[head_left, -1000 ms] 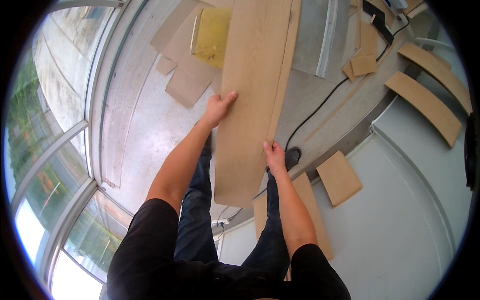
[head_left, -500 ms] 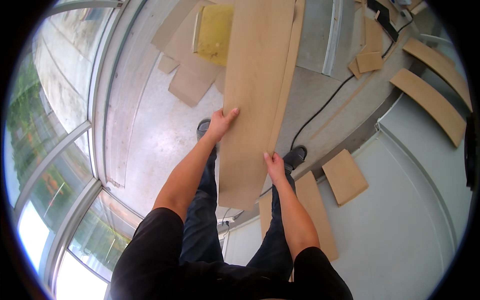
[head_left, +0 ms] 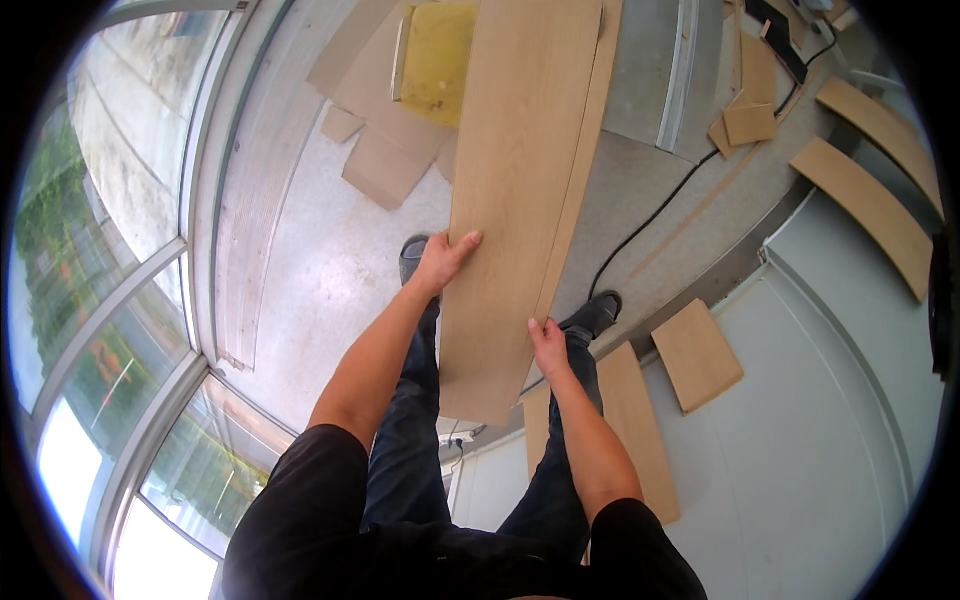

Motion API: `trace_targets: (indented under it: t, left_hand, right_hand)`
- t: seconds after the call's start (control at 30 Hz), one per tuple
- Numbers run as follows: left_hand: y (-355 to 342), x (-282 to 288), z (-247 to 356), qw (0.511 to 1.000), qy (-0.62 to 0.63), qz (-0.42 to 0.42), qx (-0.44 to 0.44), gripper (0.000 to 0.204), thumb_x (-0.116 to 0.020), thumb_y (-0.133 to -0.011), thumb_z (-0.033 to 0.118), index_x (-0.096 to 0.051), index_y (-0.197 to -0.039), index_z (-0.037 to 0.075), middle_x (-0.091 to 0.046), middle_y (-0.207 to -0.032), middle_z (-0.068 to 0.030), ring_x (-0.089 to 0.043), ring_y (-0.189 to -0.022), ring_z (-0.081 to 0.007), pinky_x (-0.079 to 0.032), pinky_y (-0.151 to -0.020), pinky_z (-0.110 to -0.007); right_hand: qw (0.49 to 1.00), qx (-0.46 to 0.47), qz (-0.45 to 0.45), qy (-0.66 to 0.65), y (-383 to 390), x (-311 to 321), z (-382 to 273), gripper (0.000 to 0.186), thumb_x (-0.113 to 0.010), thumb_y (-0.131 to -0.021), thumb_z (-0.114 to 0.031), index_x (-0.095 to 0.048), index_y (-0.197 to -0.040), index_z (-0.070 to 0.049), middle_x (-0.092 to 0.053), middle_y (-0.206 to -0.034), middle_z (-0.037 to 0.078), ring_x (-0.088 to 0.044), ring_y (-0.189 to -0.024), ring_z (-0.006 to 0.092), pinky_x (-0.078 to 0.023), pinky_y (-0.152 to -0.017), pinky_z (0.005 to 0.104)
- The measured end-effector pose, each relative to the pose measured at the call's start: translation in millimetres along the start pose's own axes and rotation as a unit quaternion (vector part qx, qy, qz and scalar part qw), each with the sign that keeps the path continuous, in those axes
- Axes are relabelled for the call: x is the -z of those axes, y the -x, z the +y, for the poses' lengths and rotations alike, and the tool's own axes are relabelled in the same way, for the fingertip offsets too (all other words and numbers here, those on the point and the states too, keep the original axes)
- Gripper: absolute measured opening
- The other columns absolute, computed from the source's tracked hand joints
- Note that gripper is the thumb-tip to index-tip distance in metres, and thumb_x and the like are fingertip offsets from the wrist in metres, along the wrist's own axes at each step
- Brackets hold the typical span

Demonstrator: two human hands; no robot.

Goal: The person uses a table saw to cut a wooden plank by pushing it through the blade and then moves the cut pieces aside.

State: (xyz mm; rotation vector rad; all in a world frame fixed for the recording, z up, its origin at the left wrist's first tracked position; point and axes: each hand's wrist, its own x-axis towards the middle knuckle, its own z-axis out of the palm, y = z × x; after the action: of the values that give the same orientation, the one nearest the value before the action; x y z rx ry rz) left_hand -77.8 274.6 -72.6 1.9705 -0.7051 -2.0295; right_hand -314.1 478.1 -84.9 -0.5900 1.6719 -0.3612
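A long light-wood board (head_left: 505,160) stretches away from my body between my feet, with a narrow strip or second edge along its right side. My left hand (head_left: 445,258) grips its left edge, thumb lying on the top face and fingers curled out of sight. My right hand (head_left: 546,342), lower down, is closed on the right edge near the bottom end, thumb at the edge.
Cardboard (head_left: 385,170) and a yellow board or block (head_left: 430,70) lie ahead. Wood offcuts (head_left: 748,120) and a black cable (head_left: 650,225) are right of me. Curved wooden pieces (head_left: 860,210) and a square panel (head_left: 697,357) rest on white surfaces (head_left: 770,430). A glazed wall (head_left: 120,320) runs along the left.
Both hands and the board's near end have moved down in the view, toward my body, and slightly right. My feet show more; the surroundings have shifted slightly rightward.
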Motion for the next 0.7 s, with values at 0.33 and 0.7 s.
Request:
trace_targets:
  t: [0.33,0.7]
  left_hand:
    - [7,3,-14,1.0,-0.004,0.006,-0.003,0.058,-0.071,-0.095,0.043,-0.063,-0.123,-0.007,-0.071,-0.111,-0.0119,-0.067,-0.096,-0.0162,-0.055,-0.083,-0.033]
    - [19,2,-23,1.0,0.004,0.02,0.0,0.055,-0.071,-0.095,0.041,-0.065,-0.119,-0.008,-0.072,-0.105,-0.0112,-0.067,-0.092,-0.0146,-0.056,-0.08,-0.032]
  right_hand:
    - [1.0,0.016,0.003,-0.003,11,-10,6,0.039,-0.062,-0.099,-0.037,-0.064,-0.107,0.002,-0.071,-0.089,0.017,-0.069,-0.082,0.0269,-0.052,-0.075,0.0389]
    - [0.998,-0.032,-0.026,-0.05,23,-16,14,0.038,-0.062,-0.102,-0.035,-0.064,-0.111,0.001,-0.071,-0.094,0.006,-0.061,-0.086,0.0116,-0.051,-0.077,0.0305]
